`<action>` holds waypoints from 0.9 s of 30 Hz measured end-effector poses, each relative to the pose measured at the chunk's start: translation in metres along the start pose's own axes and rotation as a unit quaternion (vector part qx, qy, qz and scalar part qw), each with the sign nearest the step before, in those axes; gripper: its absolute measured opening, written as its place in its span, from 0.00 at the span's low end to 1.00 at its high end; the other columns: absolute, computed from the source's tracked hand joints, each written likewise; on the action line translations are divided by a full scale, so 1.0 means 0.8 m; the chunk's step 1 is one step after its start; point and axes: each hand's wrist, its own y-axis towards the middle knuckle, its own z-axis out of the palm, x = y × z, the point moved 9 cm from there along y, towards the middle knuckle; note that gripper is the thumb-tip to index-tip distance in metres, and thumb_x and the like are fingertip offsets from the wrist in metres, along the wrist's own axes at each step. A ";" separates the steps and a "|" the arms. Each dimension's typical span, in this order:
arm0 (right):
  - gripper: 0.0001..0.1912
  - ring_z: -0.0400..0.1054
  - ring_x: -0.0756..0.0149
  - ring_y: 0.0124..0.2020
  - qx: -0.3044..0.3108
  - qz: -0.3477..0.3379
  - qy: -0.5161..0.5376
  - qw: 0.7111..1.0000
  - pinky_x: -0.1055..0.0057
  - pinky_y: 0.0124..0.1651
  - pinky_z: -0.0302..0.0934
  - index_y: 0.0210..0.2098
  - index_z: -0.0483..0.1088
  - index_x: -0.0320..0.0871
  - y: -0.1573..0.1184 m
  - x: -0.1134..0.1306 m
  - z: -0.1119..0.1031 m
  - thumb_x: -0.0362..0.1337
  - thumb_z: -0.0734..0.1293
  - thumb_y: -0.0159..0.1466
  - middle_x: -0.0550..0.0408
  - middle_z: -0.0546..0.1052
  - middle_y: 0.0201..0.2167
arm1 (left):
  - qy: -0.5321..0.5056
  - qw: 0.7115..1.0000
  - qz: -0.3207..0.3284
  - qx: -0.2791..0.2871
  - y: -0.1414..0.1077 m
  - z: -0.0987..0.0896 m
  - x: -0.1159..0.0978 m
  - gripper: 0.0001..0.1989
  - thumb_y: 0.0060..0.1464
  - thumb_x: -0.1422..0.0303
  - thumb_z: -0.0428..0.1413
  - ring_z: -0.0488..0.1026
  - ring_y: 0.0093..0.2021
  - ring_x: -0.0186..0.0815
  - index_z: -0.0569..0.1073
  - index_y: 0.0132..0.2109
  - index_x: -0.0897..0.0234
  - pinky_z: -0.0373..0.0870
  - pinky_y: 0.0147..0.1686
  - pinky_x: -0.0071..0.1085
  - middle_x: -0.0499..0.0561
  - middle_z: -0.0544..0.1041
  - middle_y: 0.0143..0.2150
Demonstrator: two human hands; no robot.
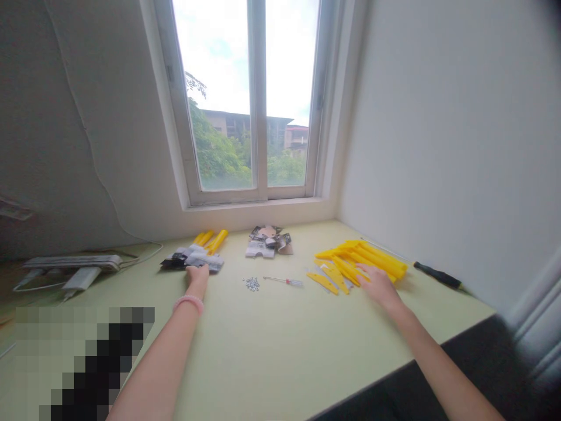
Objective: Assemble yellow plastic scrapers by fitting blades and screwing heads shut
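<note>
On the table's left side, my left hand [198, 275], with a pink bead bracelet at the wrist, is closed at the front edge of grey and white packs [205, 261]. Yellow tubes [218, 241] stick out behind these packs. Over on the right, my right hand [377, 285] has its fingers bent against a yellow plastic piece [345, 269] at the front of a yellow pile. Thicker yellow tubes [383, 260] lie behind that hand. Flat curved yellow pieces [322, 282] lie to its left. Parts of the fingers of both hands are hidden.
Between my hands lie small metal nuts [252, 284] and a screwdriver [284, 281] with a clear handle. Opened packaging [268, 241] is below the window. A black-handled tool [438, 276] rests by the right wall. A power strip [74, 262] with cables is at far left.
</note>
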 end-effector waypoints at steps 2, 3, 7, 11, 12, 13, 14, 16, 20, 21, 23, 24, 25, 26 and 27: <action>0.18 0.68 0.54 0.46 0.028 0.006 0.003 1.000 0.64 0.49 0.59 0.45 0.71 0.38 0.001 -0.004 0.010 0.35 0.60 0.56 0.43 0.75 0.43 | 0.051 0.998 -0.006 -0.025 -0.007 -0.007 -0.001 0.36 0.39 0.74 0.59 0.61 0.54 0.62 0.55 0.55 0.84 0.57 0.50 0.53 0.81 0.64 0.51; 0.18 0.68 0.54 0.45 0.039 0.009 0.004 0.999 0.64 0.48 0.59 0.44 0.71 0.38 0.001 -0.004 0.014 0.35 0.61 0.56 0.43 0.75 0.42 | 0.065 0.997 -0.003 -0.032 -0.012 -0.009 -0.003 0.41 0.39 0.72 0.60 0.60 0.56 0.61 0.51 0.58 0.82 0.56 0.51 0.52 0.80 0.61 0.54; 0.18 0.68 0.53 0.46 0.041 0.038 0.010 0.998 0.65 0.48 0.59 0.44 0.71 0.35 0.002 -0.001 0.016 0.36 0.60 0.57 0.40 0.75 0.43 | 0.108 0.993 0.029 -0.032 -0.029 -0.013 -0.014 0.42 0.42 0.67 0.60 0.58 0.58 0.55 0.49 0.61 0.72 0.56 0.53 0.46 0.72 0.59 0.57; 0.21 0.67 0.54 0.48 -0.001 0.079 0.061 0.995 0.65 0.51 0.58 0.47 0.69 0.33 0.002 0.000 0.006 0.37 0.58 0.59 0.39 0.73 0.46 | 0.137 0.988 0.067 -0.023 -0.037 -0.012 -0.024 0.35 0.44 0.65 0.59 0.56 0.59 0.50 0.56 0.58 0.68 0.57 0.53 0.41 0.68 0.61 0.56; 0.21 0.66 0.54 0.49 -0.012 0.087 0.083 0.993 0.64 0.52 0.57 0.47 0.69 0.33 0.003 -0.001 0.004 0.37 0.58 0.59 0.39 0.73 0.46 | 0.141 0.987 0.077 -0.022 -0.038 -0.011 -0.026 0.33 0.44 0.65 0.59 0.55 0.60 0.49 0.58 0.57 0.68 0.57 0.53 0.41 0.67 0.61 0.56; 0.21 0.66 0.54 0.49 -0.020 0.097 0.109 0.989 0.64 0.52 0.57 0.46 0.70 0.33 0.003 -0.001 0.003 0.38 0.58 0.58 0.39 0.73 0.46 | 0.141 0.986 0.085 -0.023 -0.039 -0.011 -0.028 0.32 0.45 0.65 0.58 0.55 0.60 0.49 0.59 0.56 0.69 0.57 0.53 0.40 0.67 0.61 0.56; 0.21 0.66 0.54 0.49 -0.026 0.109 0.141 0.984 0.63 0.53 0.56 0.46 0.70 0.33 0.004 -0.002 0.002 0.39 0.58 0.58 0.39 0.73 0.46 | 0.135 0.986 0.092 -0.025 -0.040 -0.012 -0.029 0.30 0.45 0.66 0.58 0.54 0.60 0.48 0.60 0.55 0.69 0.57 0.53 0.40 0.67 0.60 0.56; 0.21 0.65 0.53 0.49 -0.030 0.131 0.223 0.965 0.61 0.53 0.56 0.43 0.72 0.34 0.006 0.001 0.002 0.41 0.59 0.57 0.41 0.74 0.45 | 0.107 0.988 0.103 -0.036 -0.045 -0.014 -0.032 0.27 0.47 0.67 0.56 0.53 0.61 0.47 0.61 0.54 0.70 0.55 0.55 0.39 0.67 0.59 0.57; 0.20 0.68 0.55 0.42 0.025 0.114 0.419 0.901 0.61 0.47 0.60 0.36 0.73 0.39 0.003 0.050 0.005 0.47 0.63 0.53 0.47 0.76 0.38 | 0.029 0.989 0.139 -0.050 -0.063 -0.018 -0.044 0.23 0.49 0.70 0.53 0.51 0.62 0.46 0.63 0.53 0.71 0.50 0.59 0.37 0.66 0.55 0.60; 0.21 0.69 0.57 0.38 0.061 0.100 0.469 0.875 0.63 0.44 0.60 0.35 0.73 0.38 -0.001 0.073 0.007 0.49 0.63 0.53 0.47 0.77 0.35 | 0.004 0.988 0.150 -0.031 -0.069 -0.015 -0.048 0.21 0.49 0.71 0.52 0.53 0.61 0.44 0.64 0.52 0.70 0.51 0.58 0.37 0.64 0.57 0.59; 0.21 0.67 0.63 0.31 0.145 0.094 0.570 0.803 0.66 0.38 0.61 0.32 0.72 0.37 -0.019 0.125 0.013 0.51 0.62 0.55 0.47 0.76 0.32 | -0.048 0.986 0.160 0.029 -0.086 -0.003 -0.058 0.19 0.51 0.71 0.49 0.60 0.57 0.43 0.66 0.51 0.69 0.54 0.57 0.38 0.62 0.63 0.56; 0.20 0.66 0.66 0.29 0.178 0.084 0.615 0.763 0.67 0.37 0.60 0.32 0.71 0.38 -0.029 0.153 0.013 0.50 0.61 0.56 0.48 0.76 0.31 | -0.072 0.981 0.166 0.062 -0.097 0.003 -0.064 0.18 0.52 0.69 0.48 0.61 0.56 0.43 0.67 0.50 0.68 0.54 0.57 0.39 0.61 0.66 0.55; 0.19 0.65 0.67 0.27 0.211 0.074 0.647 0.729 0.69 0.35 0.59 0.32 0.71 0.38 -0.040 0.180 0.013 0.50 0.61 0.56 0.49 0.75 0.30 | -0.102 0.975 0.169 0.099 -0.109 0.009 -0.070 0.16 0.52 0.68 0.48 0.61 0.57 0.42 0.69 0.48 0.67 0.53 0.57 0.39 0.60 0.68 0.53; 0.18 0.64 0.69 0.27 0.239 0.068 0.668 0.701 0.70 0.34 0.59 0.32 0.70 0.39 -0.050 0.204 0.014 0.49 0.62 0.57 0.50 0.75 0.29 | -0.142 0.965 0.163 0.149 -0.122 0.017 -0.075 0.16 0.53 0.66 0.47 0.62 0.56 0.42 0.70 0.47 0.66 0.54 0.57 0.40 0.59 0.69 0.52; 0.18 0.63 0.69 0.27 0.268 0.063 0.681 0.679 0.70 0.34 0.58 0.33 0.71 0.39 -0.060 0.225 0.015 0.48 0.62 0.57 0.50 0.74 0.29 | -0.191 0.947 0.150 0.210 -0.136 0.026 -0.080 0.17 0.54 0.63 0.46 0.63 0.56 0.42 0.70 0.46 0.66 0.56 0.56 0.41 0.59 0.70 0.52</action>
